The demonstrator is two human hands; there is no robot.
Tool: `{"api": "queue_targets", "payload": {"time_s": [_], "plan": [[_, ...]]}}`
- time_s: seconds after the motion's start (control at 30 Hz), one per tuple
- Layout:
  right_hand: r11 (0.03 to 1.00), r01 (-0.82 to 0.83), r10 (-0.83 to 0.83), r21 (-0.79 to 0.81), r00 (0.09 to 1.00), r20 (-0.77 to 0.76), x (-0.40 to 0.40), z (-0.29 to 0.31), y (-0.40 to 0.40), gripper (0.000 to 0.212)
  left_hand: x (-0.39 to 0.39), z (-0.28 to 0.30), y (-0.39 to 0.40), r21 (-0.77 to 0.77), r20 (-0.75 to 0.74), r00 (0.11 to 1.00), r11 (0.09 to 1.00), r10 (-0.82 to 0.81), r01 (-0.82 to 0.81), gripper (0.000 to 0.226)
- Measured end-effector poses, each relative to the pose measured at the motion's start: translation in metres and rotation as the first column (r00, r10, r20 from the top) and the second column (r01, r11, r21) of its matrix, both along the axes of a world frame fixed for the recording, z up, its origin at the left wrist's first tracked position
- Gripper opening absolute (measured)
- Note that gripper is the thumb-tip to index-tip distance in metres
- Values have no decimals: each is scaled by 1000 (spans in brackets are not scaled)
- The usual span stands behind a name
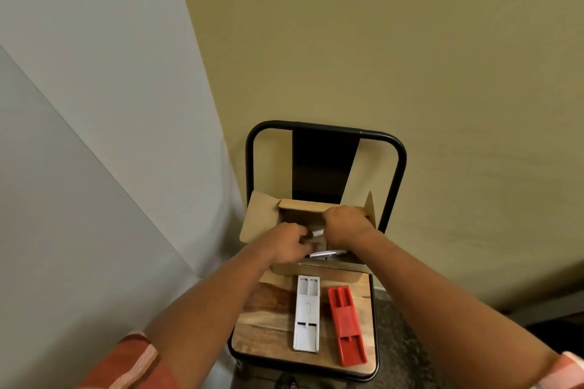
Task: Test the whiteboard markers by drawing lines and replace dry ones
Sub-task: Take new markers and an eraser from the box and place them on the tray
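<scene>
- cardboard box (264, 218): plain tan-brown, flaps same colour
- marker (317, 233) at the hands: silver-grey barrel, dark end
- second marker (322, 253) in box: silver-grey
- white tray (306, 314): white, two short black marks across it
- red tray (347, 325): solid red
- chair seat (271, 322): brown wood grain, darker streaks
- chair frame (398, 161): black, black back slat
- sleeves (132, 363): orange-red with white stripes
- wall (410, 41): olive-yellow
- board (79, 136) at left: pale grey-white

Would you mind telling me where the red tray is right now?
The red tray lies on the wooden chair seat, low in the head view, just right of the white tray and in front of the cardboard box.
</scene>
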State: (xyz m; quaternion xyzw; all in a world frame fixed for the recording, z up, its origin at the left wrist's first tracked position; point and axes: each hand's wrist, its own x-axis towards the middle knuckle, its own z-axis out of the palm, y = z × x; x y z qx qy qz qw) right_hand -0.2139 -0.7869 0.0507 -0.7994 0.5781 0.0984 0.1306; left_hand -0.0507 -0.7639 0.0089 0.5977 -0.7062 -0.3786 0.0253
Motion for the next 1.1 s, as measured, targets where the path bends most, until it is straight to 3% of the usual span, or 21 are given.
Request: {"api": "queue_targets", "payload": {"time_s": [0.1,0.17,0.4,0.57,0.7,0.83,0.97,1.1], "plan": [[997,58,-57,-59,998,11,1,-1,-7,21,4,-5,-3,57,46,998,997,-52,49,70],[995,84,-83,-57,996,21,0,-5,-11,20,5,-9,-5,77,70,992,992,-104,98,77],[998,44,-42,50,998,-47,5,-33,-27,24,6,-27,-6,80,173,955,969,-243,232,72],[980,-100,123,175,984,-129,8,-63,-38,27,5,-32,-6,41,198,948,968,-250,247,64],[946,-204,267,253,933,-243,4,-93,-37,49,7,-36,-8,24,202,947,968,-248,248,71],[945,-250,307,210,899,-313,2,-109,-32,63,7,-34,-7,9,179,955,971,-237,239,62],[948,-230,286,219,917,-279,6,-114,-26,59,8,-38,-10,1,183,953,970,-240,244,77],[933,-219,284,286,935,-211,8,-111,-28,45,8,-37,-12,9,161,957,970,-242,244,66]]}}
